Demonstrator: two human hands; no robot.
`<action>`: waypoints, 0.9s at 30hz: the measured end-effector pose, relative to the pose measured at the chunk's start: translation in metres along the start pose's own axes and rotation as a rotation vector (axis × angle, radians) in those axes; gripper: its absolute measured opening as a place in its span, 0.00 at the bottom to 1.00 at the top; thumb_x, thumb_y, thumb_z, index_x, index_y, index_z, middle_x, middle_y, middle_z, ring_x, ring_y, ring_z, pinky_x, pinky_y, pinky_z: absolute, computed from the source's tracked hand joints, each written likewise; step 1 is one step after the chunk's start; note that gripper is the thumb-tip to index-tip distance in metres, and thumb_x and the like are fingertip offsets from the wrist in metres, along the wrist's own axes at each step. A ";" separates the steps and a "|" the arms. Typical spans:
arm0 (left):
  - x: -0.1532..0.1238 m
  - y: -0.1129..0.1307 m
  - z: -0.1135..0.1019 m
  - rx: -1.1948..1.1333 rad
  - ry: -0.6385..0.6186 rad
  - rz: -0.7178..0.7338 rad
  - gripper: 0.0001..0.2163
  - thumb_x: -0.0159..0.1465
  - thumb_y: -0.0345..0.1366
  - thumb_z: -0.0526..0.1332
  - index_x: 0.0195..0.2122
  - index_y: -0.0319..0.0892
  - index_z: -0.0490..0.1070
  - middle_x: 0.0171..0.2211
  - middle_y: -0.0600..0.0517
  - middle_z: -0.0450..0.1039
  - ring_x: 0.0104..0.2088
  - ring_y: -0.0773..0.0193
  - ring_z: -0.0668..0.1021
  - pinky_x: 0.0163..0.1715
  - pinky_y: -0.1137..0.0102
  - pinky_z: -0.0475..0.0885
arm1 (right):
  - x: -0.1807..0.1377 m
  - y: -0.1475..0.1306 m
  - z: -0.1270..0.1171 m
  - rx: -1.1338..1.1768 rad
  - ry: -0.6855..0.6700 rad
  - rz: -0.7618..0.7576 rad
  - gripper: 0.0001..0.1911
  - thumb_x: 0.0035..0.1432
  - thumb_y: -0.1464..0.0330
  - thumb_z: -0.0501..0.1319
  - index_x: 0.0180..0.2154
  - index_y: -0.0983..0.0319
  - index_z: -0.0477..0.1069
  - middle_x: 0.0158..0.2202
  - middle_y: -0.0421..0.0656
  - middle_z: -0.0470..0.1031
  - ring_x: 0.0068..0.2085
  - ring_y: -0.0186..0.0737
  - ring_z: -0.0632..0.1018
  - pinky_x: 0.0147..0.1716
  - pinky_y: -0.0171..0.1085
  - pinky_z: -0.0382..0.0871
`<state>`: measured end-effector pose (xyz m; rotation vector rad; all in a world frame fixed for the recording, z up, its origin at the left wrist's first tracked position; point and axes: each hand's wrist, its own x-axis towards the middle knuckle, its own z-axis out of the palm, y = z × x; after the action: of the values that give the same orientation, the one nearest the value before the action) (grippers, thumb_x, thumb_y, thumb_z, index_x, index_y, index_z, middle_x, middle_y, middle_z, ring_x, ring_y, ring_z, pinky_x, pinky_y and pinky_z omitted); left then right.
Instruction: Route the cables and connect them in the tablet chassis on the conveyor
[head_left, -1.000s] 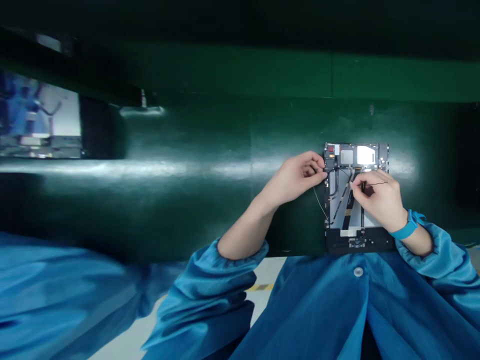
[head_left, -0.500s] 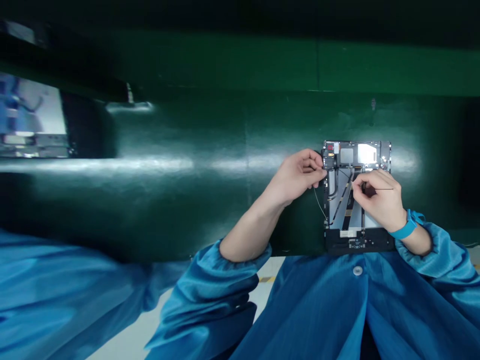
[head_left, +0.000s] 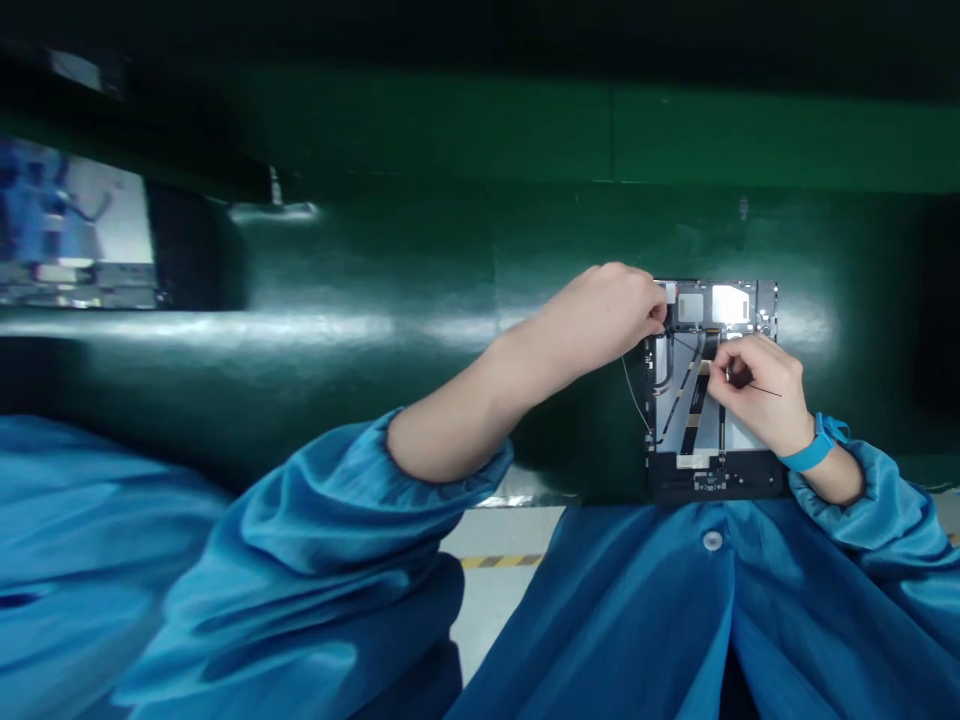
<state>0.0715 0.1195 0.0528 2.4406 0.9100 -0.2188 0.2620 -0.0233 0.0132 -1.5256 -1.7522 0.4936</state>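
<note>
An opened tablet [head_left: 712, 470] lies flat at the near edge of a green table [head_left: 420, 330], its circuit boards and flat cables showing. My left hand [head_left: 607, 310] curls over the tablet's top left corner, fingertips pinched on a thin wire [head_left: 634, 395] that hangs down the left side. My right hand [head_left: 754, 390] rests on the middle of the tablet, closed on a thin black needle-like tool [head_left: 765, 391] that sticks out to the right. A blue band [head_left: 814, 450] sits on my right wrist.
A blue-sleeved arm of another person [head_left: 112, 520] fills the lower left. A bright blurred opening [head_left: 75, 240] shows at the far left. The floor with a yellow stripe [head_left: 499, 561] shows below the table edge.
My left arm has lifted and swung up, the hand shifting from the tablet's left edge up over its top left corner. My right hand has stayed nearly still.
</note>
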 end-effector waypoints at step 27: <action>-0.025 0.088 0.069 -0.031 0.350 -0.367 0.07 0.61 0.26 0.57 0.40 0.41 0.70 0.39 0.42 0.78 0.43 0.48 0.80 0.40 0.58 0.74 | 0.019 0.019 -0.040 -0.032 -0.164 0.024 0.06 0.60 0.74 0.63 0.32 0.58 0.72 0.27 0.37 0.74 0.29 0.36 0.73 0.33 0.36 0.65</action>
<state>0.1113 0.0130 0.0384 2.3043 1.5022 0.0999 0.3042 -0.0086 0.0311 -1.5674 -1.8756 0.6207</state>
